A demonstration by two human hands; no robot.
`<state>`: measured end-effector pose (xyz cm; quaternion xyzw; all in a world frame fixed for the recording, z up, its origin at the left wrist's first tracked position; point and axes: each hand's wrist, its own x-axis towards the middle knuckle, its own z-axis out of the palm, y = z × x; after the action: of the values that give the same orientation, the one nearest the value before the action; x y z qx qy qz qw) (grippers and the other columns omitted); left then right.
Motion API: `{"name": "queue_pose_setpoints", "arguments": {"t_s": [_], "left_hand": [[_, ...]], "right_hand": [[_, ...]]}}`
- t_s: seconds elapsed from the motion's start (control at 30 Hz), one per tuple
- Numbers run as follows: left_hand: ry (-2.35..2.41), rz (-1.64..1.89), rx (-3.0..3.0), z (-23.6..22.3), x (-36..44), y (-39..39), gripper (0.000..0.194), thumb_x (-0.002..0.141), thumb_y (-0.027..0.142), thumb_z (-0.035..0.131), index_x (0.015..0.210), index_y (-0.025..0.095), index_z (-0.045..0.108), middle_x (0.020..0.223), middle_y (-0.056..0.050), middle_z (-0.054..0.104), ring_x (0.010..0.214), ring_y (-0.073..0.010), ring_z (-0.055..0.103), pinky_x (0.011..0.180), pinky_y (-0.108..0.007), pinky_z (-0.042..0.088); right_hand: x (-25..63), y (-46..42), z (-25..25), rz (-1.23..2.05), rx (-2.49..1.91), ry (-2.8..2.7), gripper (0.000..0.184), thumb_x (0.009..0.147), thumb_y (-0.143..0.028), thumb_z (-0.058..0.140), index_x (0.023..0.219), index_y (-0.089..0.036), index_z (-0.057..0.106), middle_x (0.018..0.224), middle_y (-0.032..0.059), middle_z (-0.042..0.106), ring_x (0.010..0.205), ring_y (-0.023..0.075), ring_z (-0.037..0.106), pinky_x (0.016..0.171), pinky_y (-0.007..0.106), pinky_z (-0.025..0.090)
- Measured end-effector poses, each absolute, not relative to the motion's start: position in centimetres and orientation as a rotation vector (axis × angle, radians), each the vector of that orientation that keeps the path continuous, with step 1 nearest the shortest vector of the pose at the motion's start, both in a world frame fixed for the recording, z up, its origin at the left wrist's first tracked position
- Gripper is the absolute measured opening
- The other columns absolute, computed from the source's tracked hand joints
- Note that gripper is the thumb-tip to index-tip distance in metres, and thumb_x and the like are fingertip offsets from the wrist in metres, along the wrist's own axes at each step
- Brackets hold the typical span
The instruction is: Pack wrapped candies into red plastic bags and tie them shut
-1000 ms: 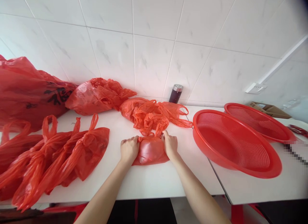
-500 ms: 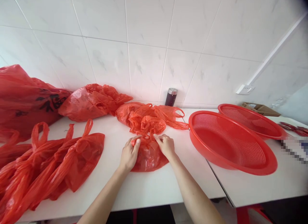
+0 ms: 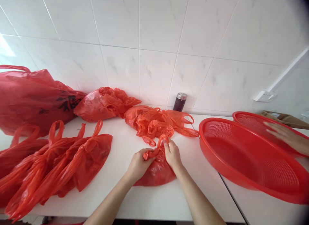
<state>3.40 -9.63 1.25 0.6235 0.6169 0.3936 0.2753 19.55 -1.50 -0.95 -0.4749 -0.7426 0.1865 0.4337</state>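
In front of me a red plastic bag (image 3: pixel 158 173) lies on the white table, its lower part full and spread out. My left hand (image 3: pixel 141 163) is closed around one twisted handle of it, whose end sticks out above the fist. My right hand (image 3: pixel 172 153) pinches the other handle, which rises as a loop above the fingertips. The neck of the bag is gathered between both hands. Just behind it is a crumpled heap of red plastic bags (image 3: pixel 152 122). What is inside the bag cannot be made out.
Several red bags with tied necks (image 3: pixel 60 163) lie at the left. Behind them are a large red bag (image 3: pixel 31 99) and a bunched bag (image 3: pixel 101 105). A dark flask (image 3: pixel 180 102) stands by the wall. At the right are two red colanders (image 3: pixel 231 151); another person's hand (image 3: pixel 287 136) reaches over the far one.
My hands have drawn the bag's handles up and together into a tighter neck. The view has shifted, and another person's hand has appeared over the far colander.
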Motion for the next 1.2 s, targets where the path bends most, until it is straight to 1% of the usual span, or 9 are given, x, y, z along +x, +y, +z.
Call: {"name": "queue_pose_setpoints", "arguments": {"t_s": [0.1,0.23,0.37,0.5,0.67,0.8,0.9,1.0,1.2], "left_hand": [[1.494,1.003,1.629,2.0,3.9,-11.3,0.035,0.092,0.044,0.045,0.111,0.025,0.068,0.101,-0.003,0.071,0.091,-0.0213,0.065,0.083,-0.032,0.05],[1.36,1.107,1.434,2.4,4.0,-13.4,0.047,0.096,0.048,0.032,0.122,0.025,0.064,0.113,-0.005,0.066,0.105,-0.022,0.061,0.096,-0.035,0.046],[1.283,1.191,1.233,1.8,3.5,-15.8,0.047,0.095,0.05,0.035,0.116,0.024,0.068,0.116,-0.005,0.067,0.114,-0.0256,0.057,0.105,-0.041,0.041],[1.419,1.191,0.956,0.9,2.4,-17.7,0.047,0.091,0.056,0.04,0.097,0.023,0.073,0.107,-0.006,0.071,0.11,-0.0273,0.06,0.107,-0.045,0.038],[1.434,1.283,0.827,2.3,0.7,-17.4,0.043,0.09,0.05,0.044,0.119,0.023,0.061,0.117,-0.009,0.066,0.105,-0.0244,0.062,0.098,-0.044,0.047],[1.831,1.542,1.527,4.7,2.9,-15.2,0.033,0.09,0.035,0.049,0.122,0.029,0.055,0.127,-0.007,0.057,0.117,-0.0242,0.052,0.102,-0.045,0.04],[1.779,1.101,2.078,5.4,6.1,-12.8,0.042,0.085,0.023,0.056,0.126,0.029,0.055,0.128,-0.01,0.057,0.117,-0.0296,0.051,0.098,-0.049,0.04],[1.72,0.749,2.031,5.6,7.9,-10.7,0.032,0.081,0.02,0.058,0.112,0.021,0.065,0.107,-0.012,0.067,0.102,-0.0331,0.06,0.088,-0.05,0.045],[1.367,0.73,1.733,10.5,4.2,-11.7,0.018,0.082,0.035,0.06,0.091,0.022,0.07,0.087,-0.002,0.074,0.078,-0.0188,0.068,0.068,-0.027,0.054]], "right_hand": [[19.7,-1.6,-0.5,0.591,-1.149,-1.784,0.045,0.096,-0.05,0.027,0.096,-0.02,0.06,0.09,0.0107,0.069,0.085,0.0234,0.064,0.077,0.035,0.049],[19.9,-1.5,0.2,1.222,-1.009,-1.334,0.041,0.089,-0.057,0.04,0.083,-0.02,0.058,0.068,0.0065,0.066,0.065,0.0222,0.062,0.06,0.034,0.051],[21.5,-0.9,1.0,1.462,-0.862,-0.955,0.029,0.079,-0.048,0.053,0.067,-0.023,0.045,0.047,-0.006,0.038,0.045,0.0144,0.046,0.055,0.033,0.049],[23.0,-0.8,1.8,1.503,-0.772,-0.892,0.024,0.08,-0.04,0.053,0.067,-0.023,0.04,0.047,-0.0113,0.02,0.039,0.0087,0.026,0.057,0.031,0.047],[23.1,-1.6,3.0,1.585,-0.713,-0.774,0.023,0.083,-0.039,0.052,0.07,-0.023,0.042,0.049,-0.0102,0.024,0.042,0.0092,0.028,0.052,0.025,0.041],[22.7,-2.4,3.8,1.647,-0.654,-0.708,0.023,0.085,-0.038,0.05,0.07,-0.022,0.043,0.05,-0.0086,0.03,0.045,0.0091,0.031,0.051,0.022,0.038],[22.7,-2.6,4.0,1.694,-0.575,-0.712,0.025,0.087,-0.038,0.049,0.069,-0.022,0.043,0.051,-0.0082,0.031,0.045,0.0089,0.031,0.051,0.022,0.038],[23.1,-2.4,3.9,1.682,-0.551,-0.665,0.022,0.085,-0.037,0.05,0.07,-0.022,0.046,0.051,-0.008,0.032,0.046,0.0089,0.033,0.05,0.021,0.038],[23.8,-2.1,3.7,1.614,-0.633,-0.644,0.008,0.076,-0.029,0.055,0.081,-0.023,0.058,0.07,-0.0014,0.054,0.063,0.0132,0.053,0.059,0.026,0.046]]}}
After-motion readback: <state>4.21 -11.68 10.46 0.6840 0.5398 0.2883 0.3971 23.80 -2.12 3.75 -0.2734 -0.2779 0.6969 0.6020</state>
